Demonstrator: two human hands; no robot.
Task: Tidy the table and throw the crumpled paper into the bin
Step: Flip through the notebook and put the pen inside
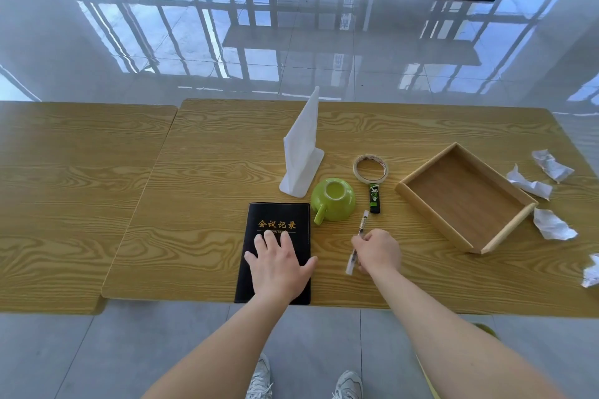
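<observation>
My left hand (279, 264) lies flat with spread fingers on a black notebook (275, 220) near the table's front edge. My right hand (379, 251) pinches a clear pen (362, 222) that lies on the table just right of the notebook. Several crumpled white paper pieces (551, 223) lie at the right side of the table, beside an empty wooden tray (421, 204). No bin is in view.
An upside-down green cup (334, 201), a roll of tape (370, 168), a small black-and-green stick (374, 197) and a white stand (301, 152) sit mid-table (194, 188). A second table adjoins on the left. Black table bases stand on the glossy floor beyond.
</observation>
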